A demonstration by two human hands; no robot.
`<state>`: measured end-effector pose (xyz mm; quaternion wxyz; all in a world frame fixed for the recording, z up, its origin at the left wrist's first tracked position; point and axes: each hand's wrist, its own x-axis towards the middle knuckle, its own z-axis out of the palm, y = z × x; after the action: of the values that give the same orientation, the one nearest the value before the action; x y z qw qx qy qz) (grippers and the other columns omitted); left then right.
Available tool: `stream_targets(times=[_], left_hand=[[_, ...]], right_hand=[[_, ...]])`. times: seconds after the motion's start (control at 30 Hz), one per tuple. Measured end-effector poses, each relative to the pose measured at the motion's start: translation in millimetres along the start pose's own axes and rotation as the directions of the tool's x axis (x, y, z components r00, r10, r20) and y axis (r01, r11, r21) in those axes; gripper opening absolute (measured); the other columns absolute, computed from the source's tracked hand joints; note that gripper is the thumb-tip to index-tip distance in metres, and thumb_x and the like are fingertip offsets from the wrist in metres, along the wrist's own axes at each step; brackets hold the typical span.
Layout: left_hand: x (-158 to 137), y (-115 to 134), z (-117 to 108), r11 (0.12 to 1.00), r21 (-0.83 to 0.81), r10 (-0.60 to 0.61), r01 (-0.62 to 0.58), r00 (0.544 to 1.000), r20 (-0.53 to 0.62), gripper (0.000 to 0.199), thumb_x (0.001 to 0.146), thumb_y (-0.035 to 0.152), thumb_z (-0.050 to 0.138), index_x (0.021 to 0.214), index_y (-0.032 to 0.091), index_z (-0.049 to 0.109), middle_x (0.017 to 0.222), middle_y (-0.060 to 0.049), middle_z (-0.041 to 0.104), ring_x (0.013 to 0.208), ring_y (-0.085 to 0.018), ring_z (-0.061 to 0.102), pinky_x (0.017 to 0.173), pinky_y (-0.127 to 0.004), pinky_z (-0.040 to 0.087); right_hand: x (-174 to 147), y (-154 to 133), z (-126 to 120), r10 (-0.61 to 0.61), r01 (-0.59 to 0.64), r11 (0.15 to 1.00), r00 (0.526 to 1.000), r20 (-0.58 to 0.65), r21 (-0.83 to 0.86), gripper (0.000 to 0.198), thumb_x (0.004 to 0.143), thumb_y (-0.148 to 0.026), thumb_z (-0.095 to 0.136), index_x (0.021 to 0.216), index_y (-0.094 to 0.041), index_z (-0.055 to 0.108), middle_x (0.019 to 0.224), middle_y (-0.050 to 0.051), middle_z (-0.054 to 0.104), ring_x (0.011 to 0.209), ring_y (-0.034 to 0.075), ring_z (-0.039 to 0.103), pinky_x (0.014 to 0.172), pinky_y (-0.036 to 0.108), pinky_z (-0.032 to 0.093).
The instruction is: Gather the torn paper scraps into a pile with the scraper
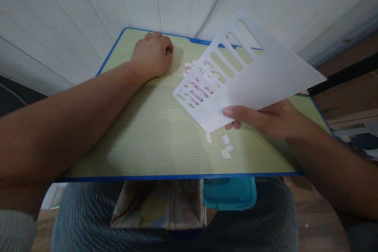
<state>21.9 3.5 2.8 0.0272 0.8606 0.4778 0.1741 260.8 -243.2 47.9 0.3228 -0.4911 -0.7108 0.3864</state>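
My right hand (270,120) grips a white sheet with rounded slots (251,82), thumb on top and fingers beneath. The sheet is tilted above the table, its slots toward the upper left. Behind and through the slots shows a small pile of pink-and-white paper pieces (186,70), partly hidden by the sheet. My left hand (153,54) rests on the table's far left part, curled into a fist. Nothing shows in its fingers, though the palm side faces away. Several small white paper scraps (226,152) lie below the sheet's lower corner.
The table (141,138) has a pale green top and a blue edge. Below its front edge are a teal plastic container (230,195) and a patterned fabric-like piece (159,204). A white panelled wall (171,4) with a cable (217,2) stands behind. Boxes (348,94) are at right.
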Motion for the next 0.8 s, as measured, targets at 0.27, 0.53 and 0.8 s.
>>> stream_targets(times=[0.27, 0.53, 0.8], left_hand=[[-1.4, 0.6, -2.9, 1.0, -0.018, 0.008, -0.008, 1.0, 0.011, 0.044, 0.108, 0.034, 0.053, 0.137, 0.028, 0.086, 0.145, -0.013, 0.076, 0.136, -0.039, 0.063, 0.12, -0.055, 0.054], [0.4, -2.3, 0.3, 1.0, 0.001, 0.019, -0.019, 1.0, -0.003, 0.044, 0.108, 0.035, 0.053, 0.136, 0.026, 0.086, 0.146, -0.014, 0.076, 0.135, -0.038, 0.064, 0.119, -0.053, 0.056], [2.6, -7.7, 3.8, 0.999, -0.003, 0.05, -0.05, 0.998, -0.023, 0.043, 0.108, 0.034, 0.053, 0.135, 0.028, 0.086, 0.142, -0.013, 0.078, 0.133, -0.038, 0.066, 0.117, -0.053, 0.056]], right_hand=[[-1.3, 2.6, 6.1, -0.053, 0.051, 0.998, 0.998, -0.037, -0.044, 0.035, 0.105, -0.033, 0.086, 0.072, -0.028, 0.075, 0.072, 0.0, 0.082, 0.063, 0.021, 0.077, 0.059, 0.033, 0.064], [1.0, -0.9, 5.9, -0.12, 0.113, 0.987, 0.991, -0.063, -0.112, 0.034, 0.105, -0.031, 0.084, 0.072, -0.03, 0.077, 0.075, 0.0, 0.084, 0.069, 0.023, 0.079, 0.069, 0.037, 0.066], [2.6, 2.4, 8.5, -0.134, 0.128, 0.987, 0.988, -0.07, -0.095, 0.037, 0.109, -0.034, 0.083, 0.072, -0.031, 0.076, 0.076, -0.003, 0.083, 0.071, 0.021, 0.08, 0.074, 0.036, 0.064]])
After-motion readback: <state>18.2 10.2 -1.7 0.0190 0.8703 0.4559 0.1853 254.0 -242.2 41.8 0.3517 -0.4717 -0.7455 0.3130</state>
